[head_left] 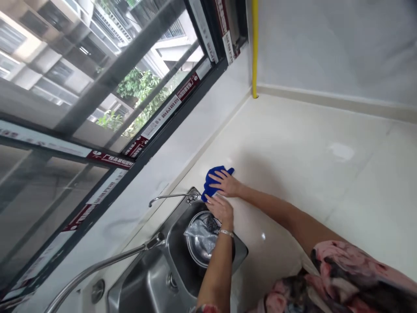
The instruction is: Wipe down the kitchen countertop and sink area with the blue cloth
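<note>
A crumpled blue cloth lies on the pale countertop, just past the far corner of the sink. My right hand rests flat on it with fingers spread. Close beside, my left hand reaches over the sink's rim, its fingertips at the cloth's near edge; whether they grip it is hard to make out. Beneath my left forearm, a round metal basin sits in the sink bowl, holding a crumpled clear plastic bag and a dark scrubber-like piece.
A double steel sink lies below the window, with a small thin faucet and a larger curved faucet. The window frame carries printed tape. A yellow pipe rises at the counter's back corner.
</note>
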Demonstrator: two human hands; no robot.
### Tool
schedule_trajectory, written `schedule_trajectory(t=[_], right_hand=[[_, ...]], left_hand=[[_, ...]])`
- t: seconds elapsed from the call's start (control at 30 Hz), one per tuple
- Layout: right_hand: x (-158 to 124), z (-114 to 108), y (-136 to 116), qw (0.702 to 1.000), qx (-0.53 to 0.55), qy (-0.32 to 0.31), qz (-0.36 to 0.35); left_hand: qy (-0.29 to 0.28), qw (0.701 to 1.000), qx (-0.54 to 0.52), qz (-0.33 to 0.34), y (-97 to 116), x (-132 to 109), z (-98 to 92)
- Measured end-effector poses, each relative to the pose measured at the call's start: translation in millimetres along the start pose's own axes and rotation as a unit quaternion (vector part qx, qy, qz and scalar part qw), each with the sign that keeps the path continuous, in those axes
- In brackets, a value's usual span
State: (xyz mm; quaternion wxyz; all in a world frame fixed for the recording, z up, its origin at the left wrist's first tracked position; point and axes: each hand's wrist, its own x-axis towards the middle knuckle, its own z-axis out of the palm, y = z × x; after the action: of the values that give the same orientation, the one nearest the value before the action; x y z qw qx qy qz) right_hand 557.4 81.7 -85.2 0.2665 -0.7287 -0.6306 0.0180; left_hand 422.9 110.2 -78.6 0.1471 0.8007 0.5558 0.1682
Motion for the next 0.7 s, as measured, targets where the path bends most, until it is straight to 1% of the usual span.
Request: schedule_trajectory(t=[0.1,0.2,0.27,0.33,0.4,0.47,0.53,0.57,0.6,0.63,0.7], right_hand=[[-55,-6,-17,1.000,-0.010,-0.001,0.000],[-125,-19,-40,0.999,-0.031,0.000,0.041],[-180,-31,-58,0.996,-0.051,-0.006,0.071],[-242,-48,-76,0.991,-0.077,-0.017,0.113],[-312,-67,-96,0.975,-0.119,-0.018,0.186],[-384,-88,-116,0.941,-0.181,-0.014,0.287],[-446,-107,-133,0.880,-0.255,-0.008,0.400],[-469,-116,-139,0.846,-0.287,-0.011,0.450],[-487,-123,-142,0.810,-0.314,-0.013,0.494],[-498,-130,-143,0.778,-0.336,-0.016,0.530],[-501,-139,-134,0.730,-0.360,-0.019,0.581]], left_hand=[[0.011,0.999,-0.042,0.015,0,1,-6.1],[-0.002,0.997,-0.070,0.024,0,2,-10.6],[-0.021,0.996,-0.080,0.027,3,2,-9.6],[-0.040,0.995,-0.085,0.018,7,2,-6.1],[-0.056,0.996,-0.064,0.004,11,1,-2.3],[-0.068,0.997,-0.022,0.004,14,0,0.0],[-0.073,0.997,0.018,0.021,15,-1,0.9],[-0.076,0.996,0.029,0.031,15,-1,1.0],[-0.080,0.995,0.035,0.038,15,-1,1.0],[-0.084,0.995,0.039,0.042,15,-1,1.1],[-0.091,0.994,0.044,0.044,14,0,1.7]])
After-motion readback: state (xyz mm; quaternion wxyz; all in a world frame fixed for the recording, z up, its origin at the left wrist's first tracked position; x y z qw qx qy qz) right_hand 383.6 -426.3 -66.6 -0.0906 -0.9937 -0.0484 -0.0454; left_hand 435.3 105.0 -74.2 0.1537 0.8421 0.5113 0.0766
